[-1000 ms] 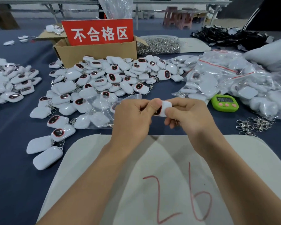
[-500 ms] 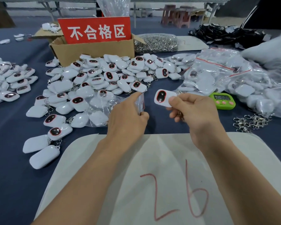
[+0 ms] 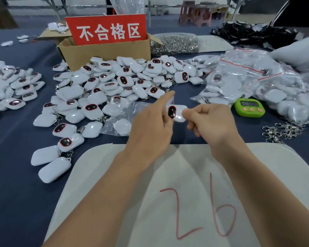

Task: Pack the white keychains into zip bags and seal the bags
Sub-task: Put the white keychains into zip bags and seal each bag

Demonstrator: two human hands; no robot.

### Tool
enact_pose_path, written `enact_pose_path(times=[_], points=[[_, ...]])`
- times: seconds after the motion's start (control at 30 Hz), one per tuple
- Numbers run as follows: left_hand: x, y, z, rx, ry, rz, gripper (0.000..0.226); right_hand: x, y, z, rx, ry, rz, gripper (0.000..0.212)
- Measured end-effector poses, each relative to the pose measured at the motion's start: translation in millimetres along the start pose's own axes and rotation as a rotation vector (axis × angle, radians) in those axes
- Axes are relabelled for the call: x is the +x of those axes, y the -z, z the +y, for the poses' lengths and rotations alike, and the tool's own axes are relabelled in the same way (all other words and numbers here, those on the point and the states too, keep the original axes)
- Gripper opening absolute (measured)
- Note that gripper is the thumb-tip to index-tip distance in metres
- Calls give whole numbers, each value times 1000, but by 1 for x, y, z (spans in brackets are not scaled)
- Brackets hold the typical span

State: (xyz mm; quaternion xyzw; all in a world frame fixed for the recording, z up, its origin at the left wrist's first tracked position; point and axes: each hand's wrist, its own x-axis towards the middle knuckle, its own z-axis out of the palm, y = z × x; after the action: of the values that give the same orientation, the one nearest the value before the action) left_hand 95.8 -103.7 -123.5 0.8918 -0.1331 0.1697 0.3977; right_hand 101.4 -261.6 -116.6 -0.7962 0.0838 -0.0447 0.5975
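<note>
Fingers (image 3: 187, 111) of the right hand (image 3: 212, 122) are pinched on the right end of one white keychain (image 3: 179, 115), which is held above the surface (image 3: 16, 175). Its long axis is laid roughly left to right, with the dark oval end turned toward the left hand (image 3: 150, 127) and just beside it. The left index finger is stretched upward and the others are curled; whether a bag is pinched there cannot be told. Clear zip bags (image 3: 115, 122) are seen lying just left of that hand, so the left hand is judged nearer to them.
</note>
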Motion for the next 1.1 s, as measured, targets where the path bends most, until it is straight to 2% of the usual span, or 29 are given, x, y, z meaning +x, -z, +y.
enact_pose_path(times=[0.1, 0.2, 0.27, 0.4, 0.47, 0.53, 0.57, 0.6, 0.67, 0.77, 0.9, 1.0, 1.07, 1.1], points=[[-6, 1, 10, 6, -138, -80, 63, -2, -7, -4, 54, 27, -150, 36], [-2, 1, 8, -64, -158, -35, 66, 1, -8, -8, 109, 14, -294, 46], [-5, 1, 8, -124, -117, 14, 65, 1, -1, -6, 117, 7, -210, 39], [-8, -2, 8, -145, -78, -2, 66, 8, 15, 3, 55, 28, 117, 26], [-8, -6, 11, -135, -100, -44, 66, 11, 15, 5, 24, 32, 92, 32], [-10, -7, 14, -159, -112, -58, 64, 10, 11, 9, -143, 54, -78, 50], [-10, -5, 14, -179, -112, -19, 61, 9, 9, 10, -237, 70, -143, 52], [-8, -2, 13, -201, -108, 67, 57, 8, 7, 11, -272, 74, -171, 44], [-2, 5, 10, -281, -70, 310, 48, 4, 5, 4, -135, 53, -150, 23], [6, 14, 6, -417, -7, 530, 40, 1, 0, -7, 101, 110, -34, 15], [0, 18, 17, -312, -120, 641, 42, -1, -15, -38, 116, 393, 26, 20], [-9, 11, 27, -196, -250, 632, 45, 3, -18, -63, 129, 507, 1, 23], [-13, 7, 33, -113, -337, 627, 43, 2, -19, -76, 270, 485, -146, 25], [-14, 6, 35, -78, -371, 637, 43, 0, -20, -80, 442, 418, -281, 25]])
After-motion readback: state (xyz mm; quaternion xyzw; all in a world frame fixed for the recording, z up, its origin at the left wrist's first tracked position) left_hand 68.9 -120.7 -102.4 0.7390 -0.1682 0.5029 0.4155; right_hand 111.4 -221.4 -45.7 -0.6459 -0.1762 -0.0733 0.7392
